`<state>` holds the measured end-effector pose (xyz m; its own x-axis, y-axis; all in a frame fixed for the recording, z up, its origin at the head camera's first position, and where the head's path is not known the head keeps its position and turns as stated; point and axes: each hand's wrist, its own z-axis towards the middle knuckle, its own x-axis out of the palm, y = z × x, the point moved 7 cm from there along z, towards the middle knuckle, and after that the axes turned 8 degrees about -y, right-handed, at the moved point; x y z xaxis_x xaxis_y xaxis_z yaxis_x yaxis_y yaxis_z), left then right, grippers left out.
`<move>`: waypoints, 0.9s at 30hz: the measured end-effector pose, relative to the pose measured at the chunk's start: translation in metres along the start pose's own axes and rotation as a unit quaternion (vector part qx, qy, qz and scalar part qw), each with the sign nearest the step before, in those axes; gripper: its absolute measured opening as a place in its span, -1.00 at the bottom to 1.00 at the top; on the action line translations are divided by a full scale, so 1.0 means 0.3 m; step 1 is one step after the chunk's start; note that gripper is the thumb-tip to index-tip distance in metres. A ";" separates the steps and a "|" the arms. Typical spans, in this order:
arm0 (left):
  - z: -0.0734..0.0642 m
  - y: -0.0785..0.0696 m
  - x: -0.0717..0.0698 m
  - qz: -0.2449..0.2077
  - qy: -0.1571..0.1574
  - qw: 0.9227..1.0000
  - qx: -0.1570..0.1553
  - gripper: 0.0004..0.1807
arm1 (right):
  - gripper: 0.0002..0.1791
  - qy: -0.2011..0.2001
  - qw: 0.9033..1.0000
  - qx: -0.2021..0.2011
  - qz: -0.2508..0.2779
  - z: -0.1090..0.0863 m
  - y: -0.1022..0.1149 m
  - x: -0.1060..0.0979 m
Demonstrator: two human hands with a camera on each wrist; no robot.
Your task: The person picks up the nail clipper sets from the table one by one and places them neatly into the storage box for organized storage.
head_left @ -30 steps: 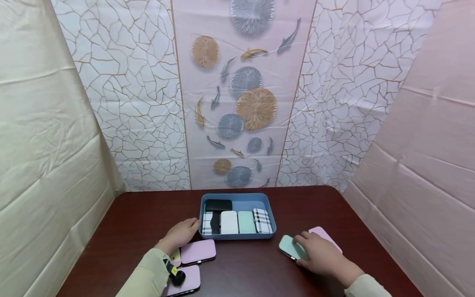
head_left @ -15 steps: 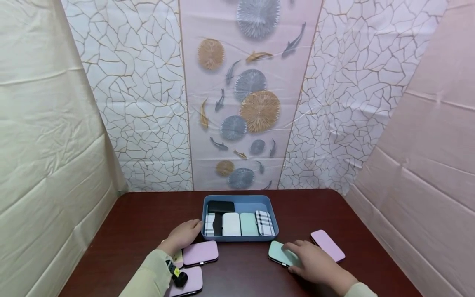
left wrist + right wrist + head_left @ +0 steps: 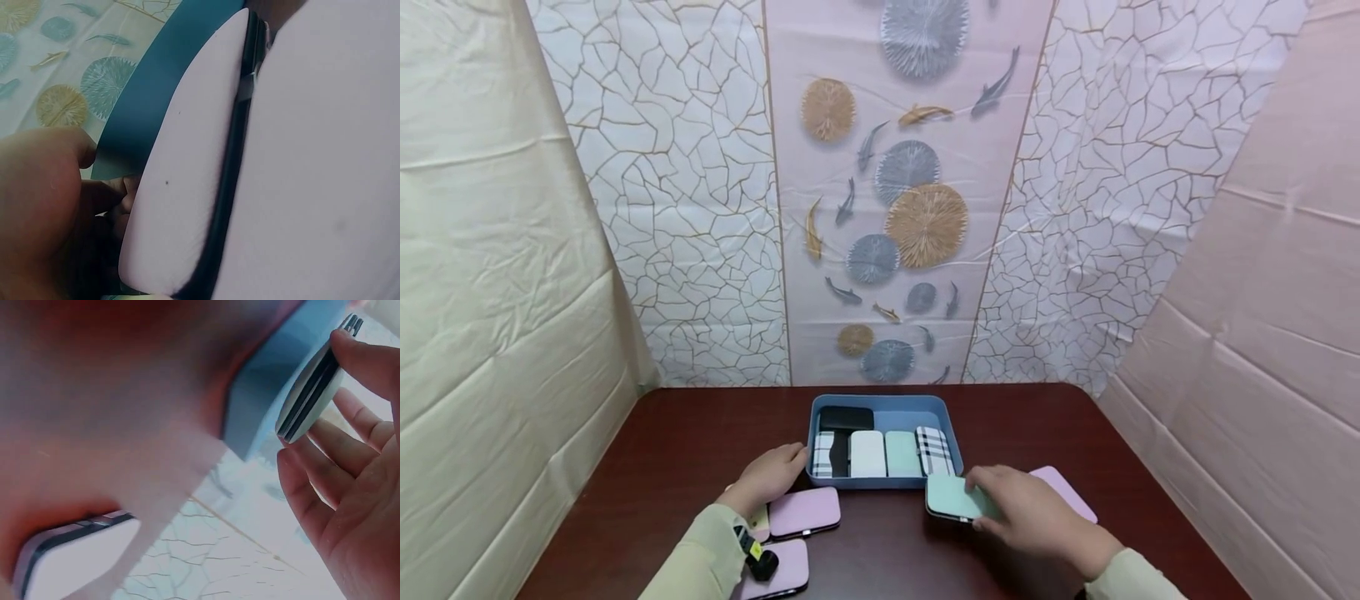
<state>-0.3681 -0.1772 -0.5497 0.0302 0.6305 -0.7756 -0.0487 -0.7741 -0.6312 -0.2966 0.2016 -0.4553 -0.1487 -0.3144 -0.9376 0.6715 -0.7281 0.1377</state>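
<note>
My right hand (image 3: 1030, 512) pinches a mint-green clasp case (image 3: 949, 497) between thumb and fingers, just off the tray's front right corner. In the right wrist view the case (image 3: 306, 400) is seen edge-on, tilted above the table, thumb on one face and fingers on the other. My left hand (image 3: 771, 477) holds the blue tray (image 3: 891, 482) at its front left corner, fingers bent at the wall. In the tray lie a black case (image 3: 846, 418), a black-and-plaid one (image 3: 823, 455), a white one (image 3: 868, 454), a mint one (image 3: 902, 454) and a plaid one (image 3: 934, 452).
Two pink cases, one nearer the tray (image 3: 806, 512) and one lower down (image 3: 788, 568), lie by my left forearm, with a yellow case (image 3: 760, 523) partly hidden. Another pink case (image 3: 1067, 492) lies behind my right hand. Fabric curtains (image 3: 700, 250) surround the table (image 3: 715, 425).
My right hand has carried the mint-green case leftward, away from the pink case at right and up to the tray's front right corner. My left hand stays at the tray.
</note>
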 end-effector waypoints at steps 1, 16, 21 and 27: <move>0.001 0.002 -0.001 0.000 -0.001 1.000 0.001 -0.34 | -0.56 -0.003 1.000 -0.001 0.000 0.019 0.001 -0.009; 0.024 0.002 -0.010 -0.063 0.023 0.997 -0.028 -0.30 | -0.60 0.021 0.998 0.058 -0.003 0.364 -0.105 0.022; 0.032 0.007 -0.007 -0.080 0.028 0.996 -0.025 -0.33 | -0.62 0.050 0.996 0.078 -0.007 0.450 -0.135 0.079; 0.019 0.020 -0.008 -0.087 0.022 0.996 -0.030 -0.35 | -0.60 0.079 0.993 0.078 -0.032 0.522 -0.147 0.150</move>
<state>-0.3742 -0.1831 -0.5515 0.0766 0.7530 -0.6536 0.0208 -0.6566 -0.7540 -0.4466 0.1243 -0.4535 -0.0628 -0.1747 -0.9826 0.5419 -0.8328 0.1134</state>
